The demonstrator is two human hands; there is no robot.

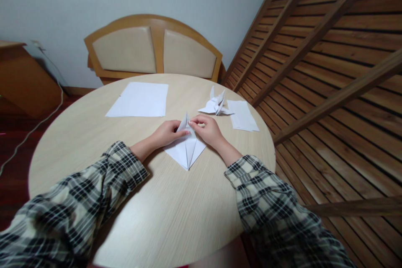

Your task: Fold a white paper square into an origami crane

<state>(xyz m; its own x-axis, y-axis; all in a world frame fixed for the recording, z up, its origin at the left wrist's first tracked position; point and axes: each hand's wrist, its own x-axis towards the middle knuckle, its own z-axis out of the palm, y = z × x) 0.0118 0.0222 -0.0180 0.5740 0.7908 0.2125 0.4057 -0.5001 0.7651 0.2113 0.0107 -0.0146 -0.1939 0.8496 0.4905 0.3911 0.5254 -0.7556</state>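
A partly folded sheet of white paper [187, 153] lies on the table in front of me, creased down its middle, one corner pointing at me and a narrow tip rising at the far end. My left hand [168, 132] is closed on its left side, thumb lying across the upper folds. From the right, my right hand [207, 129] pinches the paper's edge near the raised tip between thumb and fingers. Beyond my right hand stands a white folded paper crane [216, 102], touched by neither hand.
The round wooden table [150, 213] bears a stack of white paper [140, 99] at the back left and smaller white sheets [243, 115] at the right. Behind it is a padded headboard [125, 52]. A slatted wooden partition [329, 67] runs along the right. A white cable [40, 123] hangs at left.
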